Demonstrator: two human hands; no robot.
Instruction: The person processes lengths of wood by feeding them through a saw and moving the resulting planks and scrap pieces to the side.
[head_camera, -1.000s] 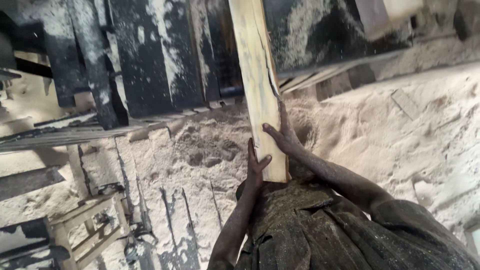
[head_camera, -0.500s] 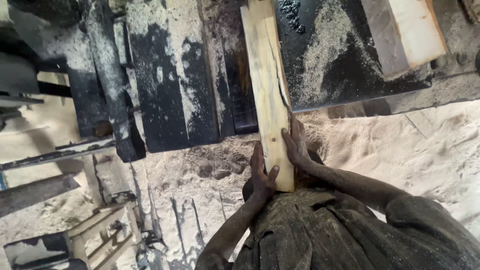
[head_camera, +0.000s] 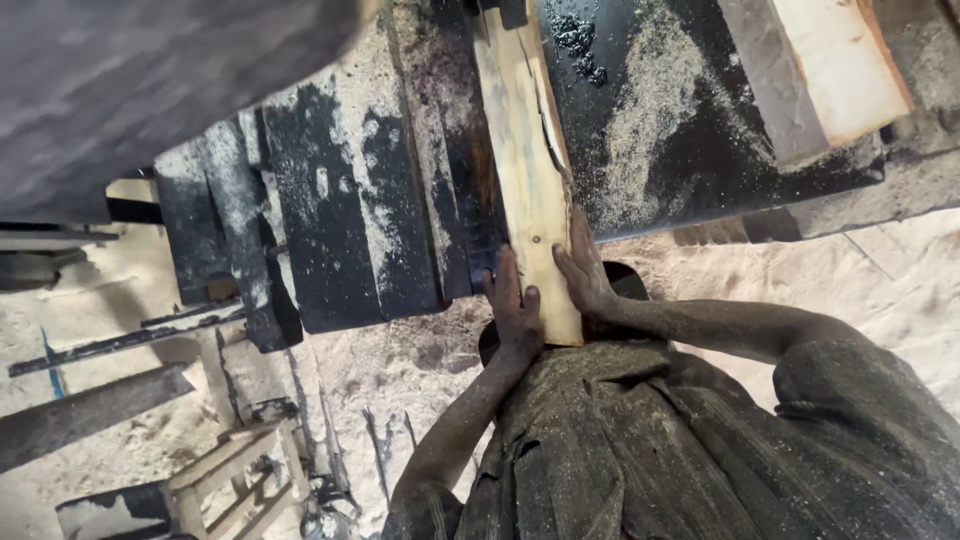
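Nearest the camera, the person's dusty dark shirt (head_camera: 640, 440) presses close behind the near end of a long pale wooden plank (head_camera: 530, 190), which looks braced against the body so that it stays straight. The left hand (head_camera: 516, 305) lies flat on the plank's left edge at that near end, fingers stretched forward and not clenched. The right hand (head_camera: 580, 272) rests opposite on the right edge, fingers spread and pressing inward; together the hands pinch the plank between them and steady it lengthwise, probably to keep it from twisting.

Beyond the hands, the plank runs away over a black, sawdust-strewn metal counter (head_camera: 690, 120), lying in a narrow gap between its dark plates. To the right of the right hand and farther off, a broad pale timber block (head_camera: 835, 60) sits on the same counter. Left of the left hand, below the counter's edge, lies a sawdust-covered floor (head_camera: 400, 360) with a small wooden frame (head_camera: 230, 480).

Compared with a second ago, the plank reaches farther across the counter, the hands have travelled forward with it, and the view has tilted so that more of the counter shows.
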